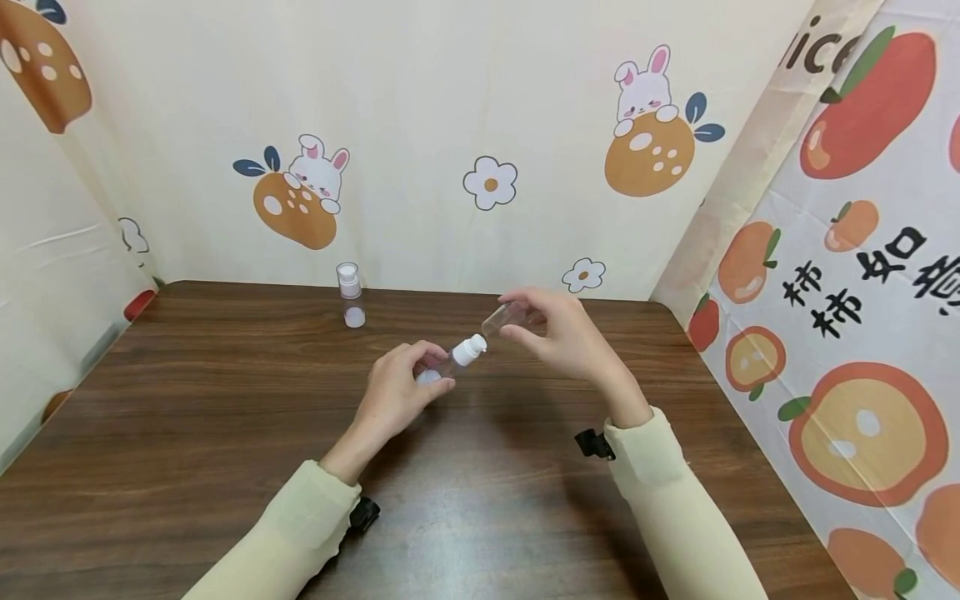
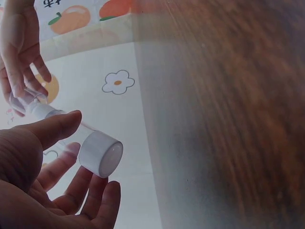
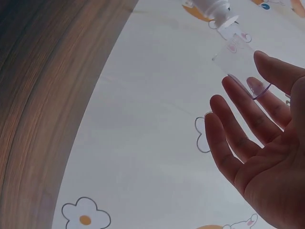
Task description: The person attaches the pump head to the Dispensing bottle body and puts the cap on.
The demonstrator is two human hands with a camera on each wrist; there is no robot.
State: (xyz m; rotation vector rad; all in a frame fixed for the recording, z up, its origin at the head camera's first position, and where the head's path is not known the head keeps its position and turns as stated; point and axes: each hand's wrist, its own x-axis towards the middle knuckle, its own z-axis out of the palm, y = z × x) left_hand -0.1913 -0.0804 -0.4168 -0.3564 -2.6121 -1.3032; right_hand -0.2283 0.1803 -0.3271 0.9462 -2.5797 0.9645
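My left hand (image 1: 401, 385) grips a small clear pump bottle (image 2: 101, 153) with a white pump head (image 1: 469, 350) and a white base. The bottle is held tilted above the table, its pump head pointing up and to the right. Between thumb and fingers, my right hand (image 1: 558, 333) pinches a clear cap (image 3: 240, 64). The cap's open end faces the pump head, just off its tip; in the right wrist view a small gap shows between them. A second pump bottle (image 1: 351, 296), with its clear cap on, stands upright at the back of the table.
The brown wooden table (image 1: 225, 467) ends at the back against a cream curtain (image 1: 420, 100) printed with rabbits and flowers. A fruit-print cloth (image 1: 885, 317) hangs on the right side, and a white cloth (image 1: 52, 267) on the left.
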